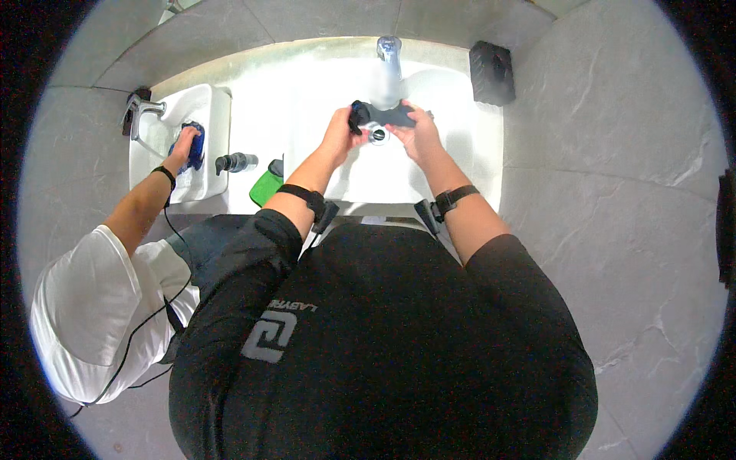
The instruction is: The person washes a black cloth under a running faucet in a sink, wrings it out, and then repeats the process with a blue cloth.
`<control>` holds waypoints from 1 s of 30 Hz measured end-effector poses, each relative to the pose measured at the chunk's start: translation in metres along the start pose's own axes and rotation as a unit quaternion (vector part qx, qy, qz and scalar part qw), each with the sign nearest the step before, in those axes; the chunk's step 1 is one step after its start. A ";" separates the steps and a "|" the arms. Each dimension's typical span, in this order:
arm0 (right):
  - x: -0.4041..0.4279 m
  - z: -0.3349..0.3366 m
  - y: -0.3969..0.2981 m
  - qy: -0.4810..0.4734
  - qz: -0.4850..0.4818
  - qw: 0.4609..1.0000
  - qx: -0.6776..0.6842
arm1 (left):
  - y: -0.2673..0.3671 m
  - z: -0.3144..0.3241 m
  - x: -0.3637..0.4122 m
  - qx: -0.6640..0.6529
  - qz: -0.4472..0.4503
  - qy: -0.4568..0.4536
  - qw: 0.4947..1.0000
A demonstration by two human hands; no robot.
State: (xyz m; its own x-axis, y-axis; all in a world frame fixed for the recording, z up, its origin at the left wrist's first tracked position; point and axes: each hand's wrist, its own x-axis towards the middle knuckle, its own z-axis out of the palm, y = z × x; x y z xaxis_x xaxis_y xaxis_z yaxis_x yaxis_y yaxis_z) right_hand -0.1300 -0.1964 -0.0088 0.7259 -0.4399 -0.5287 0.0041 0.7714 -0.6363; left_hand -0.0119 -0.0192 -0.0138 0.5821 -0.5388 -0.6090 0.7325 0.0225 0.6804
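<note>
A dark cloth point(382, 115) is stretched between my two hands over a white washbasin point(454, 167). My left hand point(344, 131) grips its bunched left end. The right end is pinched in my right hand point(417, 131). Right above the cloth stands a chrome faucet point(389, 50), and a pale blur, perhaps running water, lies between its spout and the cloth. The round drain point(378, 135) shows just below the cloth, between my hands. What exactly the cloth is, such as a sock or a rag, I cannot tell.
On the left, a co-worker's hand point(185, 144) presses a blue cloth point(196, 150) in a smaller basin point(218, 121) with its own faucet point(138, 112). Between the basins stand a pump bottle point(237, 163) and a green object point(265, 185). A black block-like object point(492, 73) sits at the back right corner.
</note>
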 end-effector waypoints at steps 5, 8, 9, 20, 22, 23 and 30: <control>-0.025 0.028 0.029 -0.038 -0.001 0.932 -0.362 | -0.029 0.042 -0.016 0.169 0.043 0.025 0.984; -0.024 0.029 0.043 0.001 -0.112 0.874 -0.472 | -0.030 0.054 -0.018 0.225 0.110 0.059 0.966; -0.020 0.024 0.040 -0.012 -0.091 0.867 -0.489 | -0.030 0.056 -0.022 0.212 0.083 0.048 0.973; 0.029 -0.044 0.037 0.124 -0.028 0.944 -0.305 | -0.027 0.060 -0.045 0.407 0.185 -0.028 0.894; 0.014 -0.029 0.010 0.146 0.032 0.951 -0.272 | -0.019 0.043 -0.039 0.390 0.147 0.018 0.909; 0.007 -0.027 0.003 0.142 0.039 0.947 -0.285 | -0.021 0.042 -0.038 0.365 0.154 0.012 0.918; -0.030 0.007 -0.019 0.051 -0.004 0.977 -0.207 | 0.004 0.005 -0.032 0.093 -0.028 0.040 0.994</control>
State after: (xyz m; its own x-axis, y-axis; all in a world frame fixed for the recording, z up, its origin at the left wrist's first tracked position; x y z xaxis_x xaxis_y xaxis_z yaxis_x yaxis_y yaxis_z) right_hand -0.1470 -0.1942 0.0231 0.6550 -0.5042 -0.5628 -0.2851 0.5250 -0.8020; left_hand -0.0294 -0.0061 0.0103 0.5737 -0.4658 -0.6737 0.6914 -0.1655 0.7032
